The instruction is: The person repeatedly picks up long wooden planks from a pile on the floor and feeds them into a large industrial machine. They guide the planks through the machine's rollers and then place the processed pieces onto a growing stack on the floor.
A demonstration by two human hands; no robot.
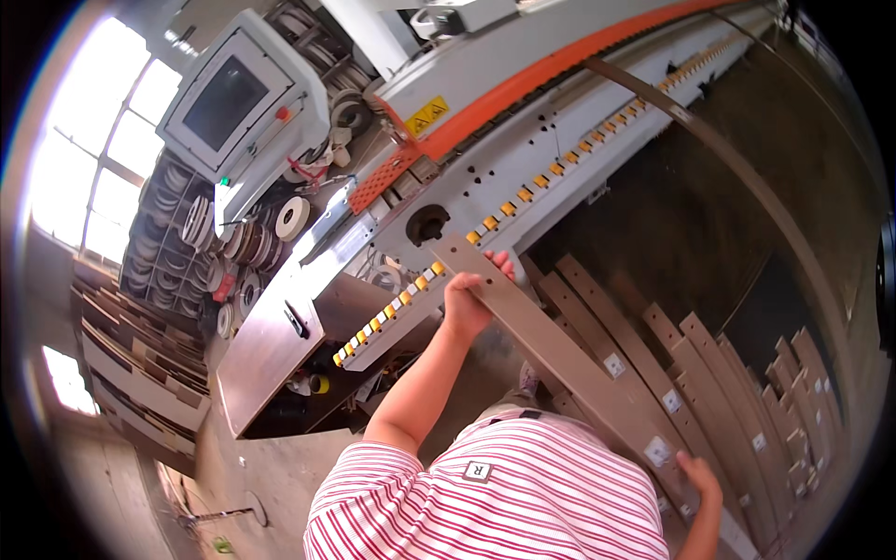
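A long brown board [557, 355] with small holes near its end and white labels lies slantwise across the front of my body. My left hand [473, 297] is closed around its far end, with fingers showing on both sides of the board. Toward the lower right, my right hand [702, 478] holds the board's edge beside a white label [658, 452]. The board's far end is close to a row of yellow rollers [509, 208] on a long grey machine [560, 140].
Several similar brown boards [709, 373] stand close together on the right. A control panel with a dark screen [224, 103] stands at the upper left, near rolls of edging tape [292, 217]. A brown cabinet [271, 359] is left of my arm; stacked panels [140, 364] line the far left.
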